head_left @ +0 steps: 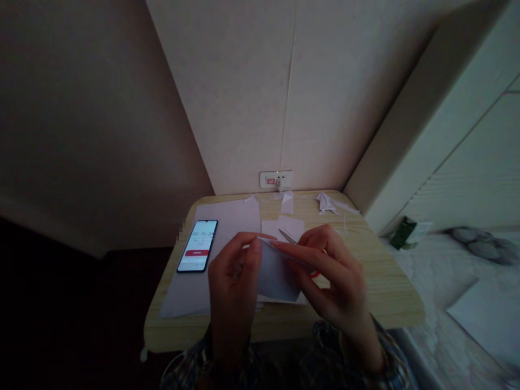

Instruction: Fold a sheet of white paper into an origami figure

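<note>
Left hand [238,273]: nearly closed, thumb and index pinching the upper left corner of a piece of paper [278,276]. Right hand [339,276]: fingers extended but brought together, thumb under, gripping the same piece along its upper right edge. Paper is up between the hands, tilted, over the near middle of the counter [385,281]. Scissors [286,236] right behind it: blade tips point away and left, red handle [314,274] mostly hidden by the right hand. More cut paper under and behind the blades. Left of the hands: large white sheet [235,222] flat on the counter, phone [197,246] lying on it, screen lit, timer-style digits, red button. Far right corner: folded paper figure [325,202], thin paper strip [343,206] next to it. Small paper piece [287,203] at the back edge, below the wall socket [276,179]. Off the counter to the right: green-and-white packet [404,233], another white sheet [487,319] on a pale patterned surface.
</note>
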`<action>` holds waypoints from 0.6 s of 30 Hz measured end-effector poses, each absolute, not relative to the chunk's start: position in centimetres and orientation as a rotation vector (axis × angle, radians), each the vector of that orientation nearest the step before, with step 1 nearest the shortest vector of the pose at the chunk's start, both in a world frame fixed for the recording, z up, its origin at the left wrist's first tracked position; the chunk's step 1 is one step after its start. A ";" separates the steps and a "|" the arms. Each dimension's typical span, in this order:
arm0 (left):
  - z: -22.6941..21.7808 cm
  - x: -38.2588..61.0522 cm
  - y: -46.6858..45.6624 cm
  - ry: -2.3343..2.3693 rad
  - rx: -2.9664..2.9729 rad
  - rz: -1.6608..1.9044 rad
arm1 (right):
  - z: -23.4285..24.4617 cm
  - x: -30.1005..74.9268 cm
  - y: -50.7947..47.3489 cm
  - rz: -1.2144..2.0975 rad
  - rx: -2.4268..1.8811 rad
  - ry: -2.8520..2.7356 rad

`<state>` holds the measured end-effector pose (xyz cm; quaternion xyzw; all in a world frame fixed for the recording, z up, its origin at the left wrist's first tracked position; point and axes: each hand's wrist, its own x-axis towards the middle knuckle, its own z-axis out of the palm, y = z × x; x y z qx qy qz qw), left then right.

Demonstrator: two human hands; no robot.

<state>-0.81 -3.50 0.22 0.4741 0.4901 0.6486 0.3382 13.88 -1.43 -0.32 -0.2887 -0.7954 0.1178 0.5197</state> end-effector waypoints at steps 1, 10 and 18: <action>0.3 -0.7 -3.5 1.289 1.233 1.696 | -0.4 13.9 -1.5 0.262 -0.699 -1.912; 0.1 -0.4 -3.5 1.322 1.251 1.705 | -0.7 13.6 -1.7 0.092 -0.706 -1.991; -0.1 -0.3 -3.3 1.312 1.283 1.770 | -0.2 13.7 -1.8 0.147 -0.670 -2.039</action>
